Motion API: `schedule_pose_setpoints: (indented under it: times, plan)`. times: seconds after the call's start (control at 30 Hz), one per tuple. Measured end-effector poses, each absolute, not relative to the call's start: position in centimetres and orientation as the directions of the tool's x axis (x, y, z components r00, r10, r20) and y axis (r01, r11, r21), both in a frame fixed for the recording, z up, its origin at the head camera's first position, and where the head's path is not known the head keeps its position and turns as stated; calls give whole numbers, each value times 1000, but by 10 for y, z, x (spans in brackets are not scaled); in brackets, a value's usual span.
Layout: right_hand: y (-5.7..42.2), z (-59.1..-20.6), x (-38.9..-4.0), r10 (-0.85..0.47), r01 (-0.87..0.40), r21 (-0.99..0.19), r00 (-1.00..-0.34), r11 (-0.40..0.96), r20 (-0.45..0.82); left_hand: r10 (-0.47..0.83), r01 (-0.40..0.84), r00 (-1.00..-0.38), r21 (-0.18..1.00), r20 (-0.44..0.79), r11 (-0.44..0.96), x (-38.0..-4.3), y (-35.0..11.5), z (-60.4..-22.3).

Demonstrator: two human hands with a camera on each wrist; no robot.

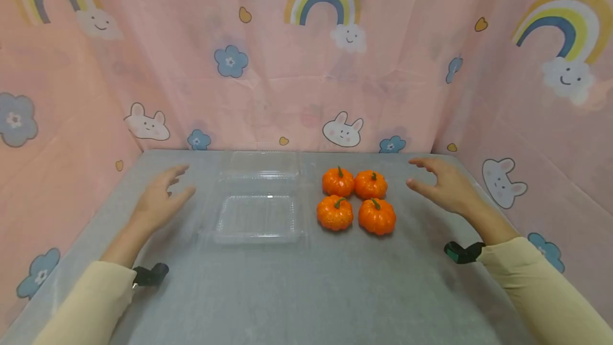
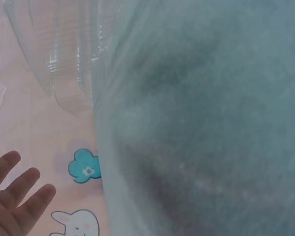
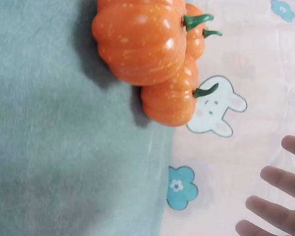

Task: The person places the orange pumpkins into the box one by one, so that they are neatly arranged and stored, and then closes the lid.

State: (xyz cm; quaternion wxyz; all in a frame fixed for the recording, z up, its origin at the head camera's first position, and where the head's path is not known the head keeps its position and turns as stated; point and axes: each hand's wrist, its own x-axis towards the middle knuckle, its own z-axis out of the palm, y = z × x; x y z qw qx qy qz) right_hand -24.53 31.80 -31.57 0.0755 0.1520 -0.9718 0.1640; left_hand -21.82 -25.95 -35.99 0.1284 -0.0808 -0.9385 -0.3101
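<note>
In the head view my left hand (image 1: 160,198) hovers left of a clear plastic clamshell box (image 1: 258,238), thumb and fingers spread and holding nothing. The box lies with its lid (image 1: 263,164) folded back, away from me. Several small orange pumpkins with green stems, among them a front-left pumpkin (image 1: 334,213) and a front-right pumpkin (image 1: 377,216), sit close together right of the box. Beyond them, to the right, my right hand (image 1: 442,185) is held apart from them with relaxed fingers. The right wrist view shows a pumpkin (image 3: 140,42) up close, with that hand's fingers (image 3: 280,182) at the lower right.
Grey cloth covers the table (image 1: 306,297). A pink curtain (image 1: 287,95) printed with rainbows, rabbits and flowers closes in the back and both sides. A dark strap-on camera (image 1: 152,274) sits at my left wrist, another camera (image 1: 463,253) at my right.
</note>
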Motion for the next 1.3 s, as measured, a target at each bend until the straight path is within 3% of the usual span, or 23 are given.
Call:
schedule_pose_setpoints:
  times: [0.17, 0.47, 1.07, 1.3]
  plan:
    - [311, -316, -242, -262, -312, -399, -949, 862, 175, 60, 224, -963, 658, 263, 719, -215, -258, -367]
    - [305, -322, -242, -282, -316, -473, -949, 823, 144, 64, 216, -973, 777, 221, 591, -213, -256, -378]
    - [294, -341, -243, -303, -272, -583, -952, 766, 46, 118, 53, -993, 930, 10, 365, -209, -250, -391]
    - [292, -351, -244, -307, -242, -604, -952, 760, -5, 135, 48, -991, 923, -4, 382, -212, -248, -396]
